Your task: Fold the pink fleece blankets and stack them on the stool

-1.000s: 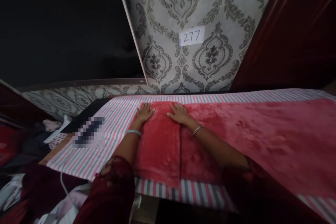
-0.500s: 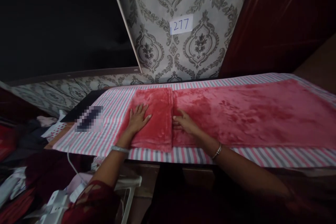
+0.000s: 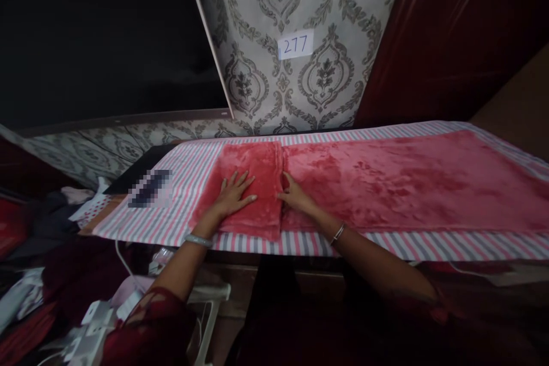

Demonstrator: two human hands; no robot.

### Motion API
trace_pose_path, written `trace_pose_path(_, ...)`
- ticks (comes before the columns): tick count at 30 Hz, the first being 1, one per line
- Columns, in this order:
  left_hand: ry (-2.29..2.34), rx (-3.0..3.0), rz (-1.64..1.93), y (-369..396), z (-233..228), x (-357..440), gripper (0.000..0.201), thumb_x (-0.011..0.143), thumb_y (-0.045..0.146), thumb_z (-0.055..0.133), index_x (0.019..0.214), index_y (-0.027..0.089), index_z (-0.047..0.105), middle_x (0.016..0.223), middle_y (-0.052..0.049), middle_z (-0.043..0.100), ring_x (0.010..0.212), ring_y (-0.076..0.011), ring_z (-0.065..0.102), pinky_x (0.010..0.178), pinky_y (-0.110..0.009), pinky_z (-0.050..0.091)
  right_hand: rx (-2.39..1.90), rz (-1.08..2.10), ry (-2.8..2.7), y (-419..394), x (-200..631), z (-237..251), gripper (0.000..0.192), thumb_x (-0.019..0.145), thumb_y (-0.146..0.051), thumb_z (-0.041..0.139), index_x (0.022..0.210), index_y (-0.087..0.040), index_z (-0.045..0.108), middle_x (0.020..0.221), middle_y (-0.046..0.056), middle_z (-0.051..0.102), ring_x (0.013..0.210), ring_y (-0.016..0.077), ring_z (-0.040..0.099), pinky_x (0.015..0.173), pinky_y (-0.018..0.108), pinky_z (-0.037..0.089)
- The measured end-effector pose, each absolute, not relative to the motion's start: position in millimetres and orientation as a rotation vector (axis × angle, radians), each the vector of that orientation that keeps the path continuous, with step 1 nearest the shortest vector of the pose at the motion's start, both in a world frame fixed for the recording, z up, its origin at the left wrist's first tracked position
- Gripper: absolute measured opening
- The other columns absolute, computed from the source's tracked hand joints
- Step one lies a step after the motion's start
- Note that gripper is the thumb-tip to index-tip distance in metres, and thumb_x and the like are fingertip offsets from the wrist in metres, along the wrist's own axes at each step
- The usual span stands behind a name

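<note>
A long red plush blanket (image 3: 386,183) lies flat, its left part doubled over into a thick folded stack (image 3: 261,166). Spread across the top of that stack is my left hand (image 3: 234,197), palm down and fingers apart. My right hand (image 3: 297,195) is at the stack's right edge, thumb and fingers closed about the layered edge; some fingertips are hidden in the fold. The blanket rests on a striped pink, grey and white cloth (image 3: 171,200).
A large dark screen (image 3: 107,40) stands at the back left. Patterned wallpaper bears a paper label (image 3: 295,44) reading 277. A blurred-out object (image 3: 150,189) lies on the cloth's left end. Clothes (image 3: 72,274) and a white power strip (image 3: 92,329) are below left.
My left hand has slid right over the folded stack. My right hand has moved slightly left, bringing its thumb onto the stack's edge. The view has shifted a little.
</note>
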State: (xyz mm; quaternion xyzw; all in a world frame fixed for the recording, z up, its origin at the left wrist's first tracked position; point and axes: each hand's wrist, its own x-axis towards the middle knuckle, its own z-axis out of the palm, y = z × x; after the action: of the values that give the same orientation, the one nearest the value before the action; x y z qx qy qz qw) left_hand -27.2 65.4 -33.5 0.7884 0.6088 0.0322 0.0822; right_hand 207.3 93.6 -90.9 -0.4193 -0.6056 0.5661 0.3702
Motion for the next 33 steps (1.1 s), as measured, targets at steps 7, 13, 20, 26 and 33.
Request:
trace_pose_path(7,1.555,2.564,0.247,-0.1,-38.0,27.1,0.072,0.096,0.058,0.047,0.156,0.020,0.036,0.164,-0.014,0.029,0.154,-0.0317,0.020,0.123,-0.062,0.017,-1.083,0.548,-1.950,106.7,210.9,-52.7,0.076,0.086,-0.027,0.056,0.157,-0.012,0.031,0.154,0.018,0.043,0.144,0.0323,0.037,0.120,0.054,0.029)
trace_pose_path(13,1.728,2.702,0.507,-47.2,-97.0,56.2,0.064,0.100,0.036,0.044,0.159,0.015,0.027,0.158,-0.018,0.041,0.151,-0.0310,0.030,0.122,-0.060,0.026,-1.209,0.442,-2.426,103.0,199.3,-59.5,0.063,0.098,-0.033,0.042,0.158,-0.016,0.033,0.166,0.011,0.024,0.154,0.0249,0.015,0.124,0.052,0.009)
trace_pose_path(20,1.863,2.749,0.819,-64.3,-130.2,54.2,0.066,0.100,0.024,0.040,0.162,0.022,0.018,0.156,-0.015,0.044,0.147,-0.0289,0.038,0.115,-0.056,0.040,-1.247,0.431,-2.442,103.3,200.6,-69.1,0.060,0.102,-0.037,0.040,0.159,-0.017,0.031,0.166,0.010,0.021,0.155,0.0224,0.013,0.125,0.049,0.008)
trace_pose_path(26,1.684,2.567,0.855,-46.7,-88.5,34.5,0.044,0.098,0.041,0.043,0.131,0.022,0.066,0.131,-0.011,0.069,0.122,-0.0287,0.064,0.104,-0.049,0.053,-1.136,0.517,-2.532,96.0,222.5,-61.1,0.066,0.103,-0.046,0.043,0.161,-0.020,0.026,0.166,0.009,0.021,0.154,0.0230,0.018,0.125,0.046,0.011)
trace_pose_path(33,1.541,2.503,0.827,56.3,-1.7,61.6,0.052,0.095,0.052,0.039,0.125,0.020,0.067,0.127,-0.007,0.071,0.119,-0.0268,0.065,0.109,-0.043,0.049,-1.324,0.317,-2.343,79.6,315.1,-42.7,0.055,0.104,-0.043,0.044,0.156,-0.029,0.038,0.164,0.005,0.030,0.154,0.0231,0.018,0.125,0.048,0.014)
